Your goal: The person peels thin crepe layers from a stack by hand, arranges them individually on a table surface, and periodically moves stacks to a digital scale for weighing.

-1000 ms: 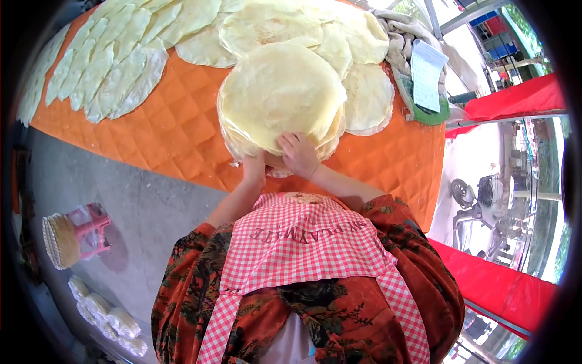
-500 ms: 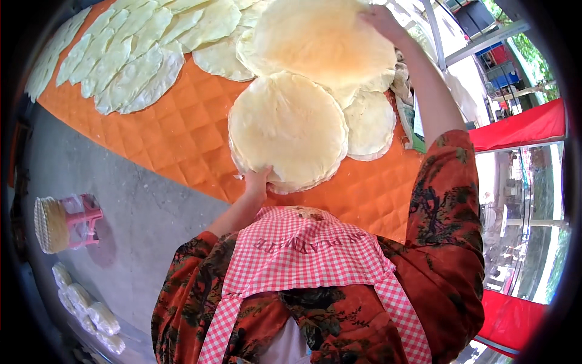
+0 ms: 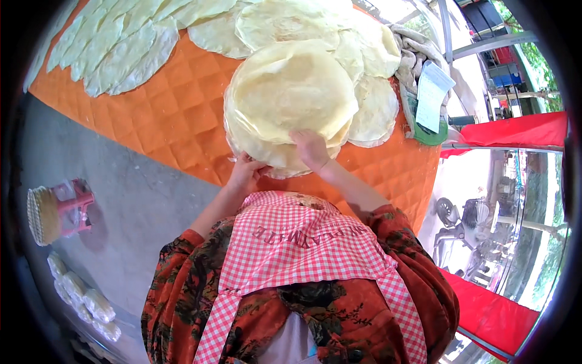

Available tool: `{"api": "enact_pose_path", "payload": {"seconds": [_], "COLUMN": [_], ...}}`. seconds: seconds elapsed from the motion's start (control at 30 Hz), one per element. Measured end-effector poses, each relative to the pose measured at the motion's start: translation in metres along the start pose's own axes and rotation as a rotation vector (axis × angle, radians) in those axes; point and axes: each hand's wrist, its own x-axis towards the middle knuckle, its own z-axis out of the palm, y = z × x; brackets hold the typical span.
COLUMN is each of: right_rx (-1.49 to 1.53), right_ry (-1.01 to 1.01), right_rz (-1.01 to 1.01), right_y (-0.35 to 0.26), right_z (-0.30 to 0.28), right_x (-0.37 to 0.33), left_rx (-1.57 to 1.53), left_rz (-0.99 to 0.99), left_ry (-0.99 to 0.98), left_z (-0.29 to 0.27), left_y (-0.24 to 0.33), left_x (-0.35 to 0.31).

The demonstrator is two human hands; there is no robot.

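In front of me is a stack of thin, round, pale sheets (image 3: 242, 136), like thin pancakes, on the orange quilted cloth (image 3: 176, 136). A top sheet (image 3: 294, 91) lies on the stack, shifted slightly toward the far right, its near edge a little raised. My right hand (image 3: 310, 148) pinches that near edge from above. At the stack's near left edge, my left hand (image 3: 245, 171) has its fingers closed on the rim; the fingertips are partly hidden. Beyond the stack are more round sheets (image 3: 288, 27), overlapping, and others (image 3: 374, 112) to its right.
Rows of overlapping sheets (image 3: 115, 48) cover the far left. A bundled cloth (image 3: 412, 54), a paper sheet (image 3: 431, 94) and a green-edged item (image 3: 429, 133) lie at the right. On the floor at left stand a pink stool (image 3: 76, 203) and clear-wrapped packs (image 3: 82, 297).
My right hand has come from the far right down to the stack, bringing the large sheet onto it. My left hand has stayed at the stack's near left edge.
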Motion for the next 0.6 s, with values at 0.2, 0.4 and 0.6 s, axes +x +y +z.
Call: {"api": "enact_pose_path", "payload": {"seconds": [0.2, 0.4, 0.6], "right_rx": [-0.02, -0.014, 0.035], "right_ry": [0.056, 0.039, 0.148], "right_rz": [-0.05, -0.049, 0.024], "right_y": [-0.02, -0.032, -0.03], "right_z": [-0.019, -0.005, -0.014], "right_x": [-0.001, -0.009, -0.005], "left_rx": [0.01, 0.035, 0.063], "left_rz": [0.041, 0.007, 0.07], "left_ry": [-0.003, 0.044, 0.077], "left_z": [0.002, 0.002, 0.004], "left_y": [0.003, -0.003, -0.009], "left_x": [0.006, 0.011, 0.012]}}
